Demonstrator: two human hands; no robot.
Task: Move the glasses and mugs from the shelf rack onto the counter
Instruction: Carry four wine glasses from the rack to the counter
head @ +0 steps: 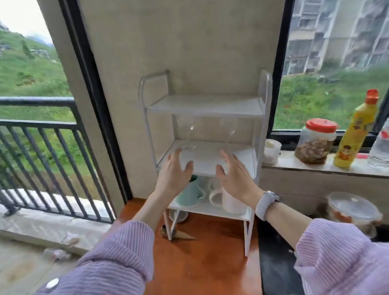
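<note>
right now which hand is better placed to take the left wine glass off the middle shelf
Left. The left hand is open with fingertips right at the left wine glass base. The right hand, also open, lines up with the right wine glass instead.

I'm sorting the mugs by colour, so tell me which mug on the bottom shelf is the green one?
The mint-green mug on the left of the bottom shelf, just below the left hand. The mug beside it, below the right hand, is white.
</note>
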